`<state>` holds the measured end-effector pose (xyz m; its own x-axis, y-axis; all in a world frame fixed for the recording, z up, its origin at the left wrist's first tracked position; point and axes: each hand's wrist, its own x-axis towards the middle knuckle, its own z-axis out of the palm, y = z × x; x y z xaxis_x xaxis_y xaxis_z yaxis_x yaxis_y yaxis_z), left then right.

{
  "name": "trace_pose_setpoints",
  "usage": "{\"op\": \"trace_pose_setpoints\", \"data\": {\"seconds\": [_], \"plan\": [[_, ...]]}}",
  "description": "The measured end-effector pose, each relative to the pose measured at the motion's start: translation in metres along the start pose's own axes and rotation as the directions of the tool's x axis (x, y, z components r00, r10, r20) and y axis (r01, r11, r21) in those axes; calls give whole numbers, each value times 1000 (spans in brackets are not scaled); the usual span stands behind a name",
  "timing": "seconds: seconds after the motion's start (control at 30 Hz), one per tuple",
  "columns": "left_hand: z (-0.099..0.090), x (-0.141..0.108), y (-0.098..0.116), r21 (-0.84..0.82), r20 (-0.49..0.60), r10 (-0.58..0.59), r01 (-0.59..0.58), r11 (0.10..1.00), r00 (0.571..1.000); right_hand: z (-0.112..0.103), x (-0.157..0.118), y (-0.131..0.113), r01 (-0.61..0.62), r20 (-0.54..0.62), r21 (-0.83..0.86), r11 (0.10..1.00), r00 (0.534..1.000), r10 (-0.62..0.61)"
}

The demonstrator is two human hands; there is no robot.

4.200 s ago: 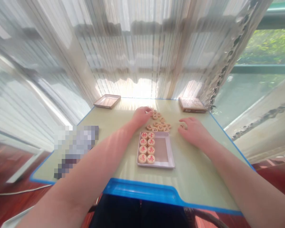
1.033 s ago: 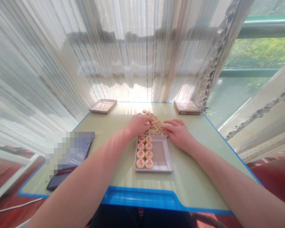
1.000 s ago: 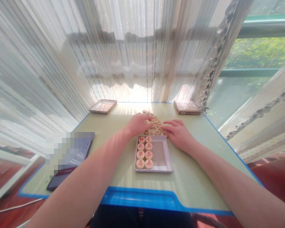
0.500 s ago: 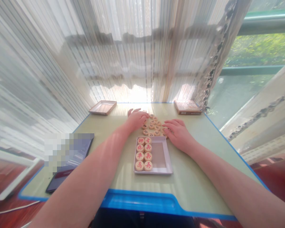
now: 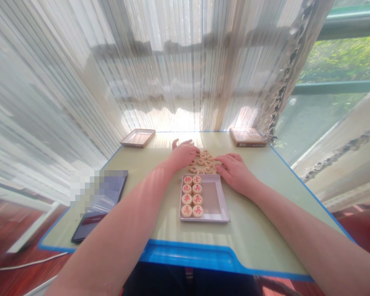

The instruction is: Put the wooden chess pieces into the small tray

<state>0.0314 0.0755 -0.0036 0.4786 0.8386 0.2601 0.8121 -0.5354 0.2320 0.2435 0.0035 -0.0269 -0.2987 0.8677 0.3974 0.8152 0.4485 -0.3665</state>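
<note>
Xiangqi pieces (image 5: 207, 169) are on the desk (image 5: 253, 236), some boxed, the rest loose. Near edge: blue trough (image 5: 191, 251) moulded into the rim. Tablet-like device (image 5: 101, 213) lies flat on the left, part pixelated.

Next out, mid-desk: shallow white box (image 5: 224, 201), open side up. Eight red-marked pieces (image 5: 187, 199) inside, face up, two columns of four along its left side. Left column near to far: horse, chariot, cannon, general; right column: three soldiers, then advisor. Bare box floor shows right of those. So the red group is in; I see no black-marked piece in the box.

Just beyond the box's far wall: the loose cluster, black marks where readable. Exact count no, hands cover some. Right hand (image 5: 236, 172) is at its right edge, fingers half bent, thumb near the closest row; can't tell if it grips one. Left hand (image 5: 184, 154) is over the left/far side, outer fingers spread, fingertips by a piece; grip hidden.

Far corners: open tray (image 5: 138, 138) left, flat printed box (image 5: 248, 135) right. Sheer curtain (image 5: 175, 74) behind.
</note>
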Motion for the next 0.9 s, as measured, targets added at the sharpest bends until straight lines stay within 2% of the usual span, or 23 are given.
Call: {"op": "trace_pose_setpoints", "data": {"seconds": [0.1, 0.27, 0.4, 0.5, 0.57, 0.67, 0.73, 0.9], "plan": [[-1, 1, 2, 45, -30, 5, -3, 999, 1000, -1, 0, -2, -39, 19, 24, 999, 999, 39], [-1, 0, 4, 138, -5, 9, -8, 990, 1000, -2, -1, -4, -63, 31, 50, 997, 998, 61], [-7, -3, 3, 38, -70, -26, 29, 999, 997, -2, -1, -2, -65, 17, 44, 997, 998, 65], [-11, -5, 5, -145, -111, -35, 19, 989, 993, -3, -2, -3, -24, -48, 37, 999, 998, 26], [-13, -7, 10, -355, -126, -85, 35, 934, 988, -6, -3, -6, 18, -105, 54, 998, 994, -12], [-17, -11, 21, -643, -61, -129, 60, 763, 990, -11, -4, -13, 54, -155, 136, 989, 987, -33], [-23, -16, 27, -734, 17, -108, 86, 673, 994, -13, -6, -19, 46, -177, 192, 980, 984, -12], [-41, -24, 37, -839, 134, -34, 132, 529, 990, -18, -12, -29, 54, -243, 215, 975, 970, 0]]}}
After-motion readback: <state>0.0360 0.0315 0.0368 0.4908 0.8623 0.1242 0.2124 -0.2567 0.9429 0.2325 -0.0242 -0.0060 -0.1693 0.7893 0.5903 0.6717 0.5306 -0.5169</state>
